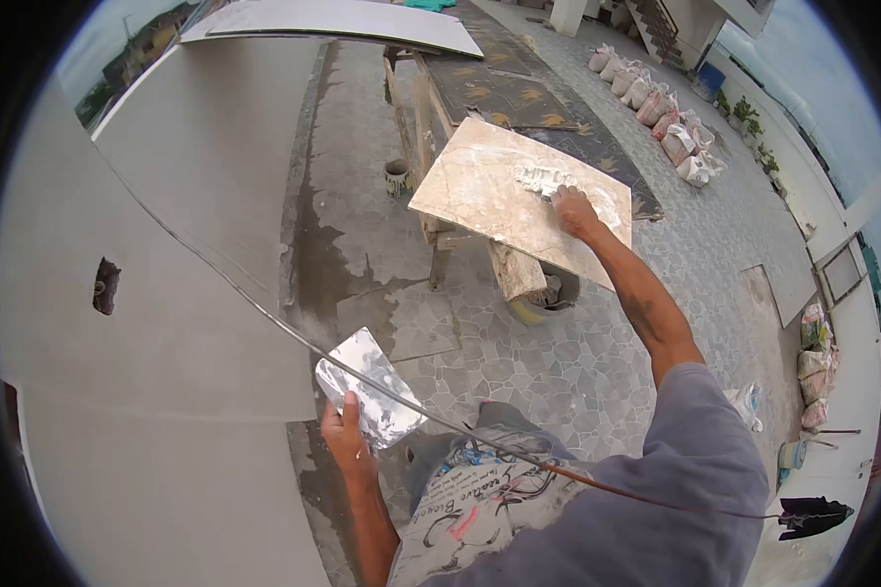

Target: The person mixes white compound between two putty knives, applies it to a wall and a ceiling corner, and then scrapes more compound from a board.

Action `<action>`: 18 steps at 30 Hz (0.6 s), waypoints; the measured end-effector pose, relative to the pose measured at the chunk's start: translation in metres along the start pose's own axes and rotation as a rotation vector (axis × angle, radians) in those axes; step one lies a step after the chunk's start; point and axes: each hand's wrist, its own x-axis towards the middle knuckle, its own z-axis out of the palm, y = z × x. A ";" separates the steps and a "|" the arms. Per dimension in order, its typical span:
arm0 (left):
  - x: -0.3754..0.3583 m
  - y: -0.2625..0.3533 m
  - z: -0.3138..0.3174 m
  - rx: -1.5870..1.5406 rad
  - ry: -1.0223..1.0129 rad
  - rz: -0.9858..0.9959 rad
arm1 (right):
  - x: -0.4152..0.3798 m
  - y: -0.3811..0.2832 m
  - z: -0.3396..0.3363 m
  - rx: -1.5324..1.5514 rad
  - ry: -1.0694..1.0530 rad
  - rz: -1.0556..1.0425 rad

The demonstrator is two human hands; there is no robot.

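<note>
My left hand (350,440) grips the edge of a flat, shiny metal plate (377,386) smeared with white putty, its thumb lying on the upper face. Out in front, my right hand (575,212) is closed over a beige marbled tile board (489,186). It seems to hold a putty knife (548,195), mostly hidden by the fingers, with its edge at the putty. A patch of white putty (538,178) lies on the board just beyond the fingers, and more is smeared to the right of the hand.
A thin cable (274,318) crosses in front of me from wall to clothing. The grey plastered wall (196,196) on the left has a hole (106,286). A wooden bench (424,117) supports the board; a bucket (543,308) and small can (397,177) stand below. Several sacks (656,103) line the floor.
</note>
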 end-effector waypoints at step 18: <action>0.001 -0.027 0.092 0.046 -0.111 -0.030 | 0.030 0.025 0.017 0.035 -0.039 -0.224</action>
